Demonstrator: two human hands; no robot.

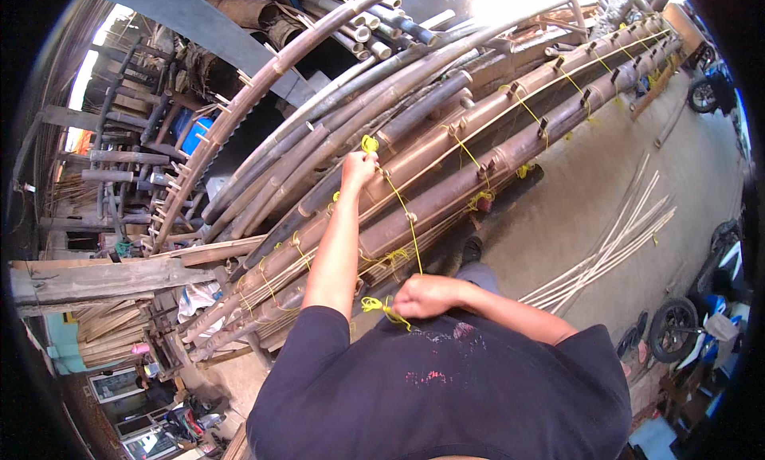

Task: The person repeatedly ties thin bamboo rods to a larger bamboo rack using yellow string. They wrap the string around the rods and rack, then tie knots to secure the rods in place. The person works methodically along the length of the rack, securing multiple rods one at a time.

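Observation:
My left hand [360, 171] is closed over the long brown bamboo poles, with a small yellow bundle of cord [370, 144] sticking out above the fist. Close to my body, my right hand [422, 297] pinches more of the yellow cord, and a looped bundle [376, 305] hangs out at its left side. A thin yellow cord [403, 205] runs straight from near my left fist across the lower bamboo pole [446, 193] down to my right hand. The upper bamboo pole [486, 109] lies alongside it, and several yellow ties cross both poles.
Behind the poles lie stacked bamboo lengths [351, 86] and a curved bamboo piece with pegs [239, 101]. Thin pale sticks [606, 253] rest on the concrete floor at right. A motorbike wheel [674, 330] stands at the right edge. A wooden beam [111, 281] is at left.

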